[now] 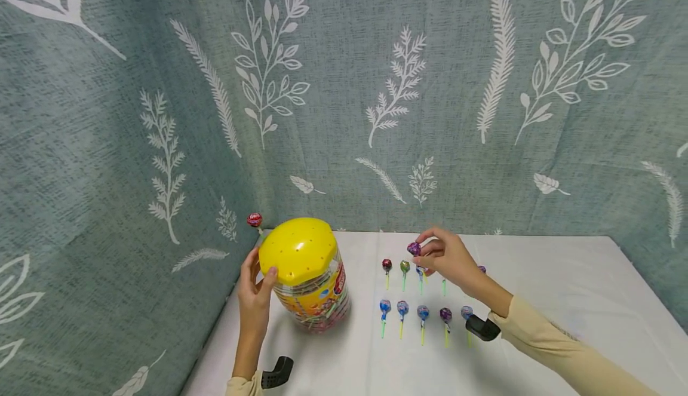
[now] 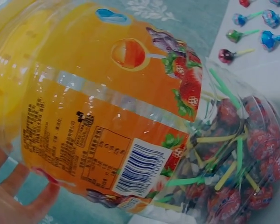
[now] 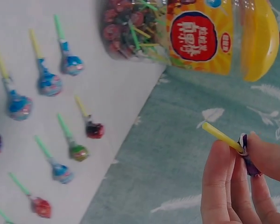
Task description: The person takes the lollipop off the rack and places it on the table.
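My left hand grips the upper side of a clear plastic lollipop jar, thumb on the rim of its yellow lid. The jar is tilted on the table. Through its lower wall many red-wrapped lollipops with green and yellow sticks show in the left wrist view. Up at the back of the table, my right hand pinches a purple-wrapped lollipop by its head. Its yellow stick points away from the fingers in the right wrist view. Below that hand lie lollipops in two rows.
The front row holds several lollipops, among them a blue one and a purple one. A dark red lollipop and a green one lie in the back row. Behind the jar, a red lollipop stands at the left corner against the leaf-patterned curtain.
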Demonstrator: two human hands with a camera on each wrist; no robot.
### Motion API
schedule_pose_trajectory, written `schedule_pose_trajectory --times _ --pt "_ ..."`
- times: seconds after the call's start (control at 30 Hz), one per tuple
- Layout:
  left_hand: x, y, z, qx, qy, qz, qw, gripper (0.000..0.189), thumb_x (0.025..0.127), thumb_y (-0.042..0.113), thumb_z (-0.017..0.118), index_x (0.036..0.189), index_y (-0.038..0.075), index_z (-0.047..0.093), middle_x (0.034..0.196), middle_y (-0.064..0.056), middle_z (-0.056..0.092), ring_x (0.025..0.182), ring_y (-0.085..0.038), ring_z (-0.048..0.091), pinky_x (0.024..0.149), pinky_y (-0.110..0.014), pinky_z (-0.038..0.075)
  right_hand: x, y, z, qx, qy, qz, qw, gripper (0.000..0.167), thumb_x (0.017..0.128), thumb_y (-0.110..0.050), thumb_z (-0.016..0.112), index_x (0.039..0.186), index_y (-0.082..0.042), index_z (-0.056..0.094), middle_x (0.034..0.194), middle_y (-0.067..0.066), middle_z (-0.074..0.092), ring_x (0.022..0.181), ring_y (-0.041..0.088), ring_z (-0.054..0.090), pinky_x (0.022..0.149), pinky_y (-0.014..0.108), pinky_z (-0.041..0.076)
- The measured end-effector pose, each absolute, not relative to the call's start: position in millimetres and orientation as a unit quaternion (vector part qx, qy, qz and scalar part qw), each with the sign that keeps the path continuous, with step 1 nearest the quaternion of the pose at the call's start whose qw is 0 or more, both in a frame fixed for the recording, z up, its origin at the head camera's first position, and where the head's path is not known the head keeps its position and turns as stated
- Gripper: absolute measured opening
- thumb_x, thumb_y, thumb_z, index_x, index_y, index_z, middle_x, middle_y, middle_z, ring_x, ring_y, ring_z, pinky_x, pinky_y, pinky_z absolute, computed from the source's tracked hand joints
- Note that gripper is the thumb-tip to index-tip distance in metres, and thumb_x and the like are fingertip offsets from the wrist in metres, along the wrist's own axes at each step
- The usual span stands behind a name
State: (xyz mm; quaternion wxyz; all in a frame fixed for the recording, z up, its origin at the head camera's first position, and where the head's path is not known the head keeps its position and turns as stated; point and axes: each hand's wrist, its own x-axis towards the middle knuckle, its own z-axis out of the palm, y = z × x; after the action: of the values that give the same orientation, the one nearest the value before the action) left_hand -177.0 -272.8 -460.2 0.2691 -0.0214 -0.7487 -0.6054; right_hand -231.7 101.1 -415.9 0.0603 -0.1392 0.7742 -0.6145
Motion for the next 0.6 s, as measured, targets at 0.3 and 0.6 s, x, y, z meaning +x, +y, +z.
schedule_pose_trajectory --times 0.3,0.6 --pt "-175 -274 -458 -0.013 -0.765 -0.592 0.254 0.061 0.092 0.023 0.056 0.147 0.028 0.031 0.145 0.003 0.037 0.131 -0.015 0.036 0.097 -0.034 0.035 -212 129 -438 -0.079 0.780 -0.619 0.054 0.038 0.081 -0.005 0.073 0.112 0.004 0.052 0.083 0.013 0.065 0.070 0.023 0.066 0.062 0.040 0.055" --pt "-176 -271 -457 -0.009 -0.755 -0.607 0.249 0.061 0.092 0.022 0.056 0.146 0.034 0.030 0.145 0.006 0.036 0.130 -0.014 0.036 0.094 -0.024 0.039 -198 156 -473 -0.019 0.795 -0.604 0.059 0.039 0.081 -0.007 0.073 0.112 0.003 0.051 0.082 0.011 0.066 0.070 0.023 0.065 0.061 0.035 0.055"
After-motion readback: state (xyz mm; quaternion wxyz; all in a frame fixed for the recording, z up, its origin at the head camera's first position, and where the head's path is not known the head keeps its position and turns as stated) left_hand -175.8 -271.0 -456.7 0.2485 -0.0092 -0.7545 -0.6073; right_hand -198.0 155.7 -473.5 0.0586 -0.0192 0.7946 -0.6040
